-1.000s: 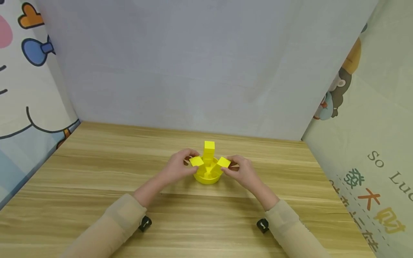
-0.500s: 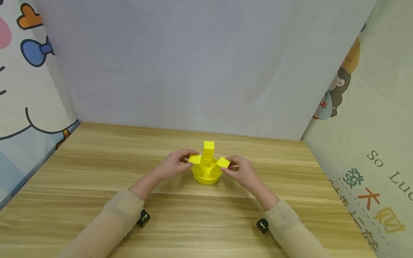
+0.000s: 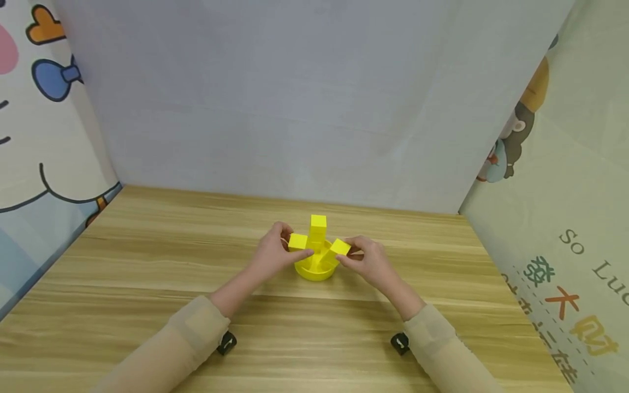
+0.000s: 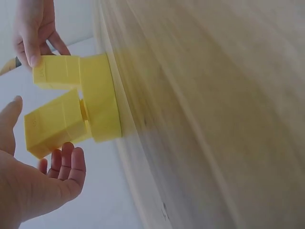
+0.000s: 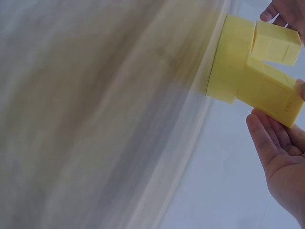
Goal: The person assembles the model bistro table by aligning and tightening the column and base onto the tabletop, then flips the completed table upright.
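Observation:
A round, shallow yellow dish (image 3: 315, 274) stands on the wooden table, with three long yellow blocks rising from it. The rear block (image 3: 318, 225) is upright, while the left block (image 3: 297, 242) and right block (image 3: 340, 247) lean outward. My left hand (image 3: 273, 252) is round the left block; in the left wrist view, its thumb (image 4: 10, 114) is apart from the block and its bent fingers (image 4: 69, 164) lie at the block's underside. With thumb and fingers, my right hand (image 3: 366, 261) pinches the right block's top. The blocks' lower ends are partly hidden inside the dish.
The wood-grain table (image 3: 314, 338) extends round the dish. A plain pale cloth (image 3: 295, 109) hangs behind it, with printed cloths (image 3: 54, 136) at the left and right sides. A black device (image 3: 227, 343) sits at each wrist.
My left hand drew slightly left with the left block, then came back right. Its thumb has now spread off the block, which has turned a little. My right hand has stayed still.

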A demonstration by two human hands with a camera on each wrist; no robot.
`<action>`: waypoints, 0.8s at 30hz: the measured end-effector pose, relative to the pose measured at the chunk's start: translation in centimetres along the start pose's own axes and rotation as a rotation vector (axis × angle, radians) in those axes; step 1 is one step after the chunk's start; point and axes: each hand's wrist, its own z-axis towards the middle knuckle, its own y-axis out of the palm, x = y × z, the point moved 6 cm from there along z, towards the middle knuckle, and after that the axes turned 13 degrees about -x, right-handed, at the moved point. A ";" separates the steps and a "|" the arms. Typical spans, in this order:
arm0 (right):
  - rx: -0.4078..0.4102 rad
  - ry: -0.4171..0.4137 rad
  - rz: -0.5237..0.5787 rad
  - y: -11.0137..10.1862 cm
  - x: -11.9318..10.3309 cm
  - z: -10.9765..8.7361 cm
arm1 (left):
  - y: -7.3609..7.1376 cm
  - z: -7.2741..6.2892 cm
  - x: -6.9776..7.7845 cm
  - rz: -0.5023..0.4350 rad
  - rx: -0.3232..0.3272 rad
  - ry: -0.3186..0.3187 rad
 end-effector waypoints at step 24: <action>0.000 -0.009 0.018 -0.2 -0.4 -0.2 | -0.3 0.9 -0.1 -0.049 -0.148 0.119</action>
